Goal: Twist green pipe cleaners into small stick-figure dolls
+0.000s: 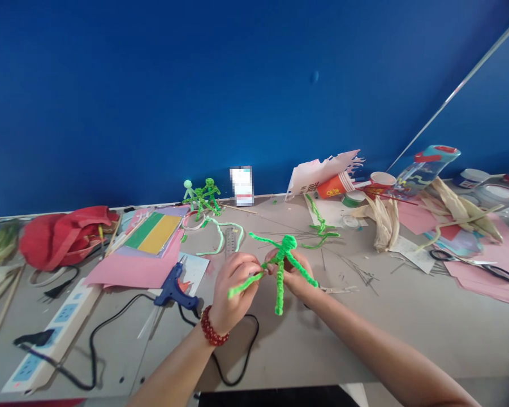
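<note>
A bright green pipe-cleaner figure (280, 282) with a coiled head and several twisted limbs is held above the table, between both hands. My left hand (236, 288), with a red bead bracelet (213, 328) on its wrist, is closed on one green limb near the middle. My right hand (296, 276) is closed around the figure from behind; its fingers are partly hidden by the green limbs. Farther back stand several similar green figures (211, 192), and another loose green twisted piece (320, 223) lies to the right.
A blue glue gun (175, 291) with a black cord lies left of my hands, near a white power strip (53, 333). Black scissors (475, 264), thin wires (358, 271) and a tipped red cup (335, 185) are on the right. A phone (242, 186) leans against the blue wall.
</note>
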Tool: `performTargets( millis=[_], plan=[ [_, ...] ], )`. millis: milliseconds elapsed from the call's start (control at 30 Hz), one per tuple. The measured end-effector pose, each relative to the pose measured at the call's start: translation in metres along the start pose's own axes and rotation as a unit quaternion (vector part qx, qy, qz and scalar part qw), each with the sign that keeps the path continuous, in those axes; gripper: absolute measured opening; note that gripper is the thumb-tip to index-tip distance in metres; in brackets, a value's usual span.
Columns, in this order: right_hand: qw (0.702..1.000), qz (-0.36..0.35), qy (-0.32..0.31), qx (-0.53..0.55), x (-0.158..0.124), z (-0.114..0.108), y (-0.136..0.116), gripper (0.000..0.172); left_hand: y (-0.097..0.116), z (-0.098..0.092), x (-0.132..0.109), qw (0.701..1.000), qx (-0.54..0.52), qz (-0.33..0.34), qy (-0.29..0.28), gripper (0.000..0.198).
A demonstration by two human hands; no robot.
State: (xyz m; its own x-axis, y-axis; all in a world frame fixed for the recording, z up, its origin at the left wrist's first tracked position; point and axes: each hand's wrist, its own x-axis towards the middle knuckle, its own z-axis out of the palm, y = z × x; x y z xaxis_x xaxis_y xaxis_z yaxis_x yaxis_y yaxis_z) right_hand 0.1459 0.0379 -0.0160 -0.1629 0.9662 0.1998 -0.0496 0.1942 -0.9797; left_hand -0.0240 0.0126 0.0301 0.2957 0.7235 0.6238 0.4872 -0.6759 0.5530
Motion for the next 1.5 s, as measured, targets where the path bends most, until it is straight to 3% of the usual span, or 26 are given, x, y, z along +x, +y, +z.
performTargets(
  millis=[200,333,467,600,933,1133,1200,1300,1500],
  plan=[
    [0.999,-0.033,-0.019,-0.025,-0.002,0.000,0.000,0.014,-0.001,0.002,0.000,0.978,-0.121,-0.170,-0.011,0.008],
    [0.995,-0.072,-0.055,-0.040,-0.003,0.000,-0.004,0.011,-0.004,0.007,0.000,0.905,-0.298,-0.302,-0.020,0.019],
    [0.992,-0.082,-0.068,-0.060,-0.002,-0.001,-0.007,0.009,-0.002,0.008,0.002,0.826,-0.422,-0.372,-0.017,0.022],
    [0.991,-0.087,-0.060,-0.087,-0.002,-0.002,-0.007,0.008,-0.001,0.008,0.003,0.788,-0.458,-0.412,-0.027,0.022],
    [0.985,-0.098,-0.056,-0.132,-0.003,-0.004,-0.006,0.006,-0.002,0.009,0.001,0.795,-0.443,-0.412,-0.035,0.022],
    [0.984,-0.099,-0.037,-0.142,-0.002,-0.005,-0.004,0.011,-0.002,0.011,0.000,0.860,-0.362,-0.355,-0.064,0.026],
    [0.984,-0.097,-0.033,-0.145,-0.001,-0.005,-0.003,0.011,-0.002,0.011,-0.001,0.869,-0.349,-0.348,-0.057,0.025],
    [0.984,-0.096,-0.035,-0.143,-0.001,-0.005,-0.002,0.009,0.000,0.012,-0.001,0.862,-0.361,-0.355,-0.037,0.025],
    [0.988,-0.084,-0.032,-0.126,-0.002,-0.003,-0.003,0.007,0.001,0.013,0.000,0.819,-0.422,-0.388,-0.031,0.025]
  ],
)
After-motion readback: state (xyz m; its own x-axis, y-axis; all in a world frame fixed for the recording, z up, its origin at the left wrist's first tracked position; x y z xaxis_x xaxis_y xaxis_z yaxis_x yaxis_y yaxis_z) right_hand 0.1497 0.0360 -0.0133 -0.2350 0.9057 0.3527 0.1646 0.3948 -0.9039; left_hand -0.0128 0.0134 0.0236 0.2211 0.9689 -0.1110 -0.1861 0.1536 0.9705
